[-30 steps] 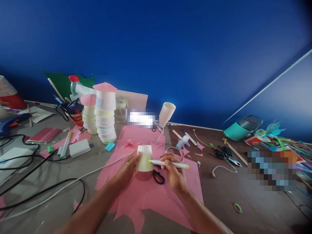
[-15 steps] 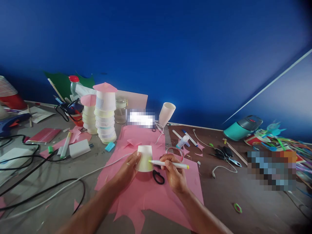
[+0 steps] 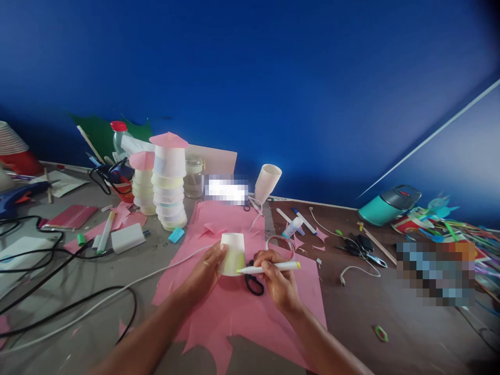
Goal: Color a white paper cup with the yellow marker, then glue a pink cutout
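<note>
My left hand (image 3: 212, 264) grips a white paper cup (image 3: 233, 252) by its left side; the cup is upside down, and yellow colouring shows on its lower part. In my right hand (image 3: 278, 278) is a white marker (image 3: 269, 268) with a yellow end, held like a pen. Its yellow tip meets the cup's lower right side near the rim. Black-handled scissors (image 3: 254, 285) lie just beneath, partly hidden by the marker and right hand. Pink paper (image 3: 242, 317) is spread under both hands.
Two cup towers with pink paper roofs (image 3: 169, 182) stand behind on the left. A stack of white cups (image 3: 267, 182) leans near the blue wall. A white cable (image 3: 156, 273) crosses from the left. Pliers (image 3: 377, 259) and a teal flask (image 3: 386, 204) lie right.
The marker tip has moved down along the cup's right side towards the rim, with my right hand shifting slightly left. My left hand still holds the cup almost in place.
</note>
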The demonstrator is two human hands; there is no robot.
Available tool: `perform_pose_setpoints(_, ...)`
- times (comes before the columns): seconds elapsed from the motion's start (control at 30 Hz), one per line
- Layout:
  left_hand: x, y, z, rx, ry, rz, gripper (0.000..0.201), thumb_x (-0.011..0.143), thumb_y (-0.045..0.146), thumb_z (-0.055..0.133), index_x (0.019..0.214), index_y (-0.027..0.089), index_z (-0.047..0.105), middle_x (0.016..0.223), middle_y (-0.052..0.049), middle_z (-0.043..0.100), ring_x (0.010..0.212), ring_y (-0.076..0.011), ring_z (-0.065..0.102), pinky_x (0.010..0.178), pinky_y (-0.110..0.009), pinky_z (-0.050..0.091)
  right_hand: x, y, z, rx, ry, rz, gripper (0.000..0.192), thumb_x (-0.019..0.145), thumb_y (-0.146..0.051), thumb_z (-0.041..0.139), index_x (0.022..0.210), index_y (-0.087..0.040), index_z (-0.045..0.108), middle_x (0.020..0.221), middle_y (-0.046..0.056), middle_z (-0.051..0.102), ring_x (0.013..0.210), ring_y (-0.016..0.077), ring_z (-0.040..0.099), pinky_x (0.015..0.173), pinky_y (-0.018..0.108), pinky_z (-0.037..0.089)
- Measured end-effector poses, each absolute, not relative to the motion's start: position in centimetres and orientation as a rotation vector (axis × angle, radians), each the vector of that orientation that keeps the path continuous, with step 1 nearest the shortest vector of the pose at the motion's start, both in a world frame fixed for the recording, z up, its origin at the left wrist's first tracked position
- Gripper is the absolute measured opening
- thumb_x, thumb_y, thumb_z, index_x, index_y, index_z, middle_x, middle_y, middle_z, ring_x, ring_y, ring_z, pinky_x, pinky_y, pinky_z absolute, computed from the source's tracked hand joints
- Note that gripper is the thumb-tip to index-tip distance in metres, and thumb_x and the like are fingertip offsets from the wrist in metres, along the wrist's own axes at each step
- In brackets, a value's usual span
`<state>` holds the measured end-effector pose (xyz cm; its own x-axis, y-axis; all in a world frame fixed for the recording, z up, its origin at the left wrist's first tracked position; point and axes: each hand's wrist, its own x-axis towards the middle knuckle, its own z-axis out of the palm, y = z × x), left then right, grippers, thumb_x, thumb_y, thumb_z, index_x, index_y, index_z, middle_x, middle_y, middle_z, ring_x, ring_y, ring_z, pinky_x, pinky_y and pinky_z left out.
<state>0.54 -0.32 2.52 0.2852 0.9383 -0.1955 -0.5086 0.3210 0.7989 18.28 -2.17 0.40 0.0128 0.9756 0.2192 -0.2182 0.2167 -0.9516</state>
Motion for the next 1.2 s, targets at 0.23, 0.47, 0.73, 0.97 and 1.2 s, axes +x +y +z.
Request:
perform_pose_setpoints(0.23, 0.5, -0.4, 2.6, 0.702, 0.750, 1.082, 0.035, 0.073, 0.049, 0.080, 0.071, 0.018, 0.063, 0.068, 0.002, 0.056, 0.061, -0.0128, 0.044, 0.060, -0.025, 0.040, 18.3, -2.1, 0.5, -0.905, -1.142, 1.121, 0.031, 0.085, -0.050, 0.069, 0.074, -0.021, 0.072, 0.065, -0.001, 0.058, 0.057, 0.0128, 0.052, 0.055, 0.027, 0.043)
perform_pose_setpoints(0.47, 0.4, -0.3, 2.2, 0.740, 0.723, 1.059, 0.033, 0.080, 0.047, 0.075, 0.079, 0.016, 0.065, 0.074, 0.000, 0.062, 0.065, -0.0137, 0.049, 0.066, -0.028, 0.042, 18.3, -2.1, 0.4, -0.939, -1.111, 1.093, 0.030, 0.085, -0.051, 0.069, 0.081, -0.022, 0.073, 0.068, 0.000, 0.060, 0.061, 0.0148, 0.054, 0.058, 0.029, 0.045)
perform_pose_setpoints(0.73, 0.4, -0.3, 1.7, 0.722, 0.700, 1.058, 0.033, 0.081, 0.046, 0.075, 0.084, 0.014, 0.066, 0.078, -0.002, 0.062, 0.069, -0.0136, 0.052, 0.067, -0.027, 0.044, 18.3, -2.1, 0.7, -0.901, -1.133, 1.067, 0.027, 0.086, -0.049, 0.068, 0.081, -0.022, 0.073, 0.068, -0.001, 0.059, 0.060, 0.0133, 0.052, 0.057, 0.028, 0.043)
perform_pose_setpoints(0.97, 0.5, -0.2, 1.6, 0.713, 0.717, 1.067, 0.037, 0.078, 0.050, 0.077, 0.085, 0.015, 0.067, 0.074, 0.000, 0.060, 0.066, -0.0124, 0.049, 0.063, -0.025, 0.043, 18.4, -2.1, 0.3, -0.908, -1.175, 1.101, 0.028, 0.087, -0.047, 0.066, 0.077, -0.021, 0.071, 0.065, -0.001, 0.057, 0.059, 0.0134, 0.050, 0.055, 0.027, 0.041)
perform_pose_setpoints(1.2, 0.4, -0.1, 1.1, 0.728, 0.706, 1.064, 0.032, 0.084, 0.048, 0.072, 0.085, 0.017, 0.067, 0.077, -0.001, 0.060, 0.071, -0.0149, 0.050, 0.065, -0.026, 0.043, 18.5, -2.1, 0.4, -0.861, -1.266, 1.112, 0.029, 0.089, -0.046, 0.065, 0.074, -0.022, 0.070, 0.062, -0.002, 0.054, 0.056, 0.0128, 0.046, 0.051, 0.026, 0.036)
